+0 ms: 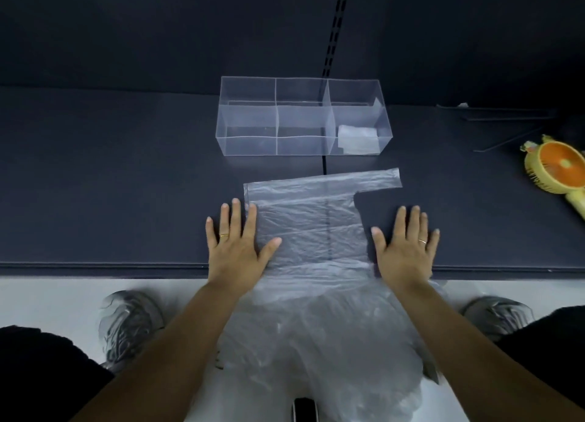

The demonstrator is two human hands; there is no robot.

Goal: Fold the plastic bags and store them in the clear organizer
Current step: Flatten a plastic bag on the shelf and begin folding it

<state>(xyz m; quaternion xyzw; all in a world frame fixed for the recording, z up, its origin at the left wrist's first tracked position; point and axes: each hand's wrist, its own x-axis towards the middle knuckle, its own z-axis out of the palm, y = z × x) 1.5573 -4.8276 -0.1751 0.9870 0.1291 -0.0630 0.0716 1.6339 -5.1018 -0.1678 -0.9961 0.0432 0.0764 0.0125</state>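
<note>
The dark counter (110,184) carries a flattened plastic bag (310,228) straight ahead between the hands. Its long axis runs left to right, with one handle strip reaching rightward. Just behind it stands the clear organizer (250,144). The left hand (235,247) lies flat across the bag's left edge (the nearer one). The right hand (406,247) rests flat beside the right edge, grasping nothing. A folded bag (357,140) sits in the right compartment.

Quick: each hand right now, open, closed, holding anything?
Left hand: open, flat, pressing the plastic bag at its left edge.
Right hand: open, flat on the table beside the bag, holding nothing.
</note>
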